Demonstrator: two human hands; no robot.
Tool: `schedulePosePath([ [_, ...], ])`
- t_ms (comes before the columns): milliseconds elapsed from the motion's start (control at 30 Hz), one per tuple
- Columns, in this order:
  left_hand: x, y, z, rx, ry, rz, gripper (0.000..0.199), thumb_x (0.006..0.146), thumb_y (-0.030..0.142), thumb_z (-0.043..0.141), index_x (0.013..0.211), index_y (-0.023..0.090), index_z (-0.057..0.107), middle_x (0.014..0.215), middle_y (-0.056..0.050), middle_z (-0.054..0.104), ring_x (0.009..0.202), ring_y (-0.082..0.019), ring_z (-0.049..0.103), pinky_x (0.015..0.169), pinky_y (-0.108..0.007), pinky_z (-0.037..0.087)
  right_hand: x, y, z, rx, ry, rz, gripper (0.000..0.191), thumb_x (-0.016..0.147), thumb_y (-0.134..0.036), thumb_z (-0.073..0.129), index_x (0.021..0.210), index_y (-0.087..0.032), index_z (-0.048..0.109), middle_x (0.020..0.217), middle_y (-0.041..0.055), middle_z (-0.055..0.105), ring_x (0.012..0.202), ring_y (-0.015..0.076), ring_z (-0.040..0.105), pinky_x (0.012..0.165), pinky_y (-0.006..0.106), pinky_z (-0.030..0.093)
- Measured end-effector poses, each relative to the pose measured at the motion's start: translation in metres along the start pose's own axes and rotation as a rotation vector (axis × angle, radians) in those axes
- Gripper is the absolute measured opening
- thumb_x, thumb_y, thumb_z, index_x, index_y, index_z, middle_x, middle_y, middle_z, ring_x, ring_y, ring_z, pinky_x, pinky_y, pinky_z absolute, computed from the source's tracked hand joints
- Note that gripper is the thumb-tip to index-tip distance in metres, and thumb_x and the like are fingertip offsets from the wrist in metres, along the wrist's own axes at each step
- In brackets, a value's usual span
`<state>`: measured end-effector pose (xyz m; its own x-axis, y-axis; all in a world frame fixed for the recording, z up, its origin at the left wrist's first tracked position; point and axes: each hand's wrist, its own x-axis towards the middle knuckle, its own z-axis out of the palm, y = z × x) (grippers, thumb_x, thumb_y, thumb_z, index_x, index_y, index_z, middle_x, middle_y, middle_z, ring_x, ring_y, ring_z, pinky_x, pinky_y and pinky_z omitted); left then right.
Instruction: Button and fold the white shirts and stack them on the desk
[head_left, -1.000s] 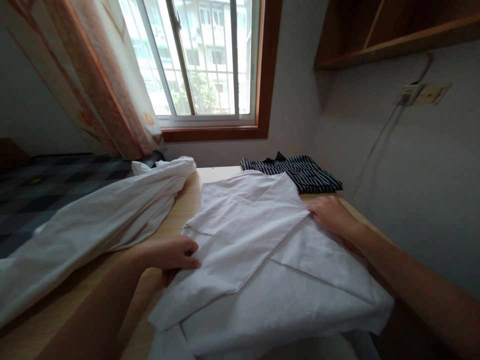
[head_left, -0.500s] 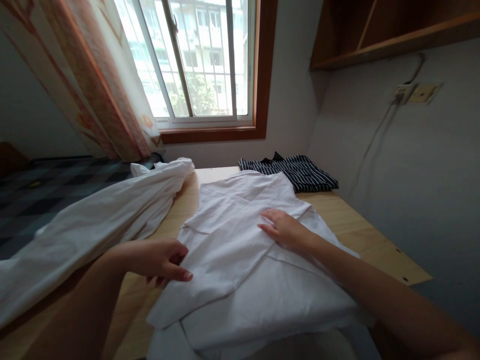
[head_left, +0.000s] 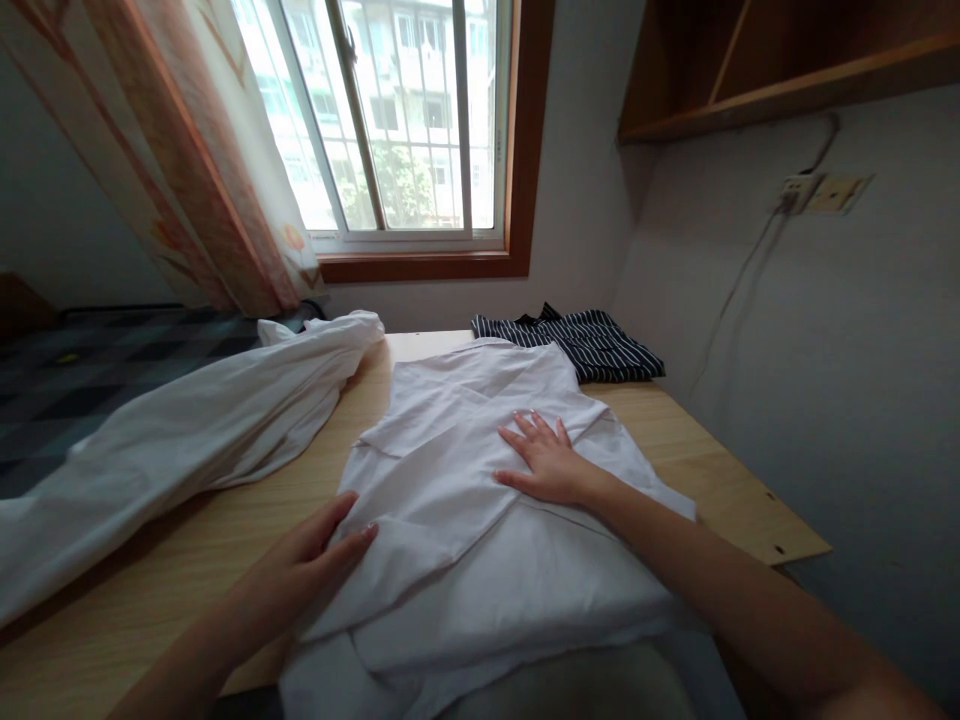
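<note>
A white shirt (head_left: 465, 500) lies face down or folded over on the wooden table, with its sleeves laid across its body in overlapping layers; its near end hangs toward me. My right hand (head_left: 544, 460) presses flat on the middle of the cloth, fingers spread. At the shirt's left edge is my left hand (head_left: 330, 545), its thumb and a finger apart and touching the fabric. The other fingers of that hand are hidden.
Another white garment (head_left: 202, 420) stretches along the left side of the table (head_left: 720, 470). Behind the shirt, a folded black-and-white striped garment (head_left: 611, 345) sits at the back right. A checked bed cover (head_left: 90, 370) is at left, a window beyond.
My right hand has flattened and spread its fingers on the shirt, shifting slightly left. My left hand has turned, and its curled fingers have straightened along the shirt's edge.
</note>
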<state>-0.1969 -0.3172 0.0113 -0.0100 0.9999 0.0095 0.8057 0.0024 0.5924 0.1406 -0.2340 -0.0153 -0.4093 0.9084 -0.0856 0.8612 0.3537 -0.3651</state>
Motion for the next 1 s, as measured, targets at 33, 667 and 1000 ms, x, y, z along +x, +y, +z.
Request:
schedulePosePath([
  [33,-0.002,-0.002,0.002,-0.029,0.003,-0.031,0.070,0.076,0.075,0.052,0.122,0.023,0.065,0.118,-0.008,0.072,0.109,-0.031,0.066,0.089,-0.036,0.056,0.000,0.000,0.000,0.001,0.001,-0.002,0.088,0.088,-0.080,0.038,0.158,-0.028,0.027,0.168,0.0121,0.006,0.153,0.0368,-0.004,0.117,0.064,-0.006],
  [667,0.034,0.101,0.015,0.425,-0.078,0.603,0.047,0.100,0.045,0.034,0.116,0.020,0.071,0.119,-0.010,0.070,0.111,-0.026,0.064,0.099,-0.039,0.048,0.003,0.002,0.001,0.032,0.056,-0.001,0.086,0.087,-0.077,0.043,0.157,-0.028,0.032,0.167,0.0124,0.013,0.154,0.0343,0.003,0.118,0.062,-0.002],
  [1000,0.067,0.068,0.078,0.550,-0.323,0.775,0.066,0.099,0.064,0.029,0.156,0.031,0.030,0.165,-0.007,0.023,0.153,-0.029,0.017,0.123,-0.052,0.011,0.016,0.013,0.003,-0.039,0.145,0.148,0.067,0.098,-0.066,0.030,0.155,-0.030,0.035,0.166,0.0081,0.021,0.153,0.0323,0.010,0.119,0.062,0.002],
])
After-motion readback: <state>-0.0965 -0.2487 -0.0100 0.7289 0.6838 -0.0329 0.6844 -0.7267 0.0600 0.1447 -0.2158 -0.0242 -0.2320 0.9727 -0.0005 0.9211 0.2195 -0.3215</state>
